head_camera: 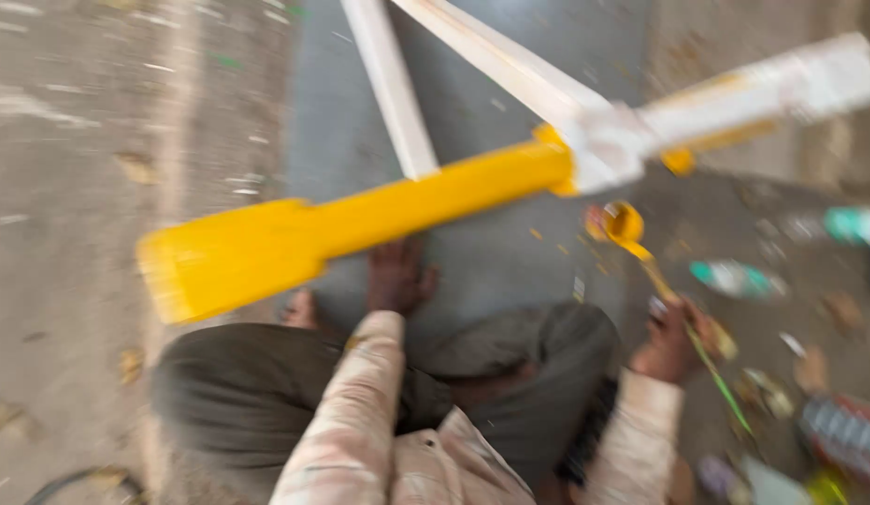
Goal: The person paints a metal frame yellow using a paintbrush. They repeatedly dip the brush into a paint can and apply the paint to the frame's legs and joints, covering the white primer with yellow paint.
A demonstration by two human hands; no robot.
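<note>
Crouching over the grey mat [510, 252] on the ground, I note heavy motion blur across the view. My left hand [397, 278] rests flat on the mat under the yellow-painted wooden piece [360, 220], fingers spread as far as the blur allows me to tell. That piece runs from a broad yellow end at the left up to an unpainted white end [762, 89] at the upper right; two white slats [393, 89] lie beyond it. My right hand [673, 341] has its fingers closed around a thin brush [659, 276], whose yellow-loaded tip [625, 224] sits just below the piece. Small paint containers [734, 278] lie scattered on the floor near that hand.
</note>
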